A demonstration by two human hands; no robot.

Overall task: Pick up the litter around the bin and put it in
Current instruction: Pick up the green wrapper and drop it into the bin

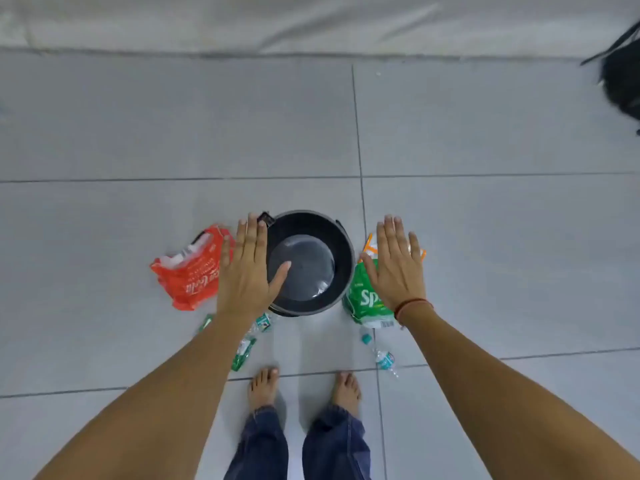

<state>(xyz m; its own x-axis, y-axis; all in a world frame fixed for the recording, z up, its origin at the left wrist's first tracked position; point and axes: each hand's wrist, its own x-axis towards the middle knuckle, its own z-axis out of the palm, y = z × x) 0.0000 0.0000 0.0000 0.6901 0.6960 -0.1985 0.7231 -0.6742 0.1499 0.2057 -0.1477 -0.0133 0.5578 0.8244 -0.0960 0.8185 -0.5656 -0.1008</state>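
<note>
A round black bin [341, 244] stands on the grey tiled floor in front of my bare feet, and nothing shows inside it. A crumpled red Coca-Cola wrapper [188, 275] lies to its left. On the bin's right lies a green Sprite wrapper [363, 299], with an orange-and-white scrap [370, 245] just beyond it. Crushed clear bottles with green labels [244, 351] lie near my left foot. A crushed bottle with a teal label [385, 360] and a teal cap [366, 338] lie near my right foot. My left hand [247, 268] hovers flat over the bin's left rim. My right hand [398, 268] hovers flat above the Sprite wrapper. Both hold nothing.
A black bag [621, 81] sits at the far right by a pale wall base [311, 26]. My feet [304, 389] stand just behind the bin. Grey tiles [173, 126] stretch beyond the bin.
</note>
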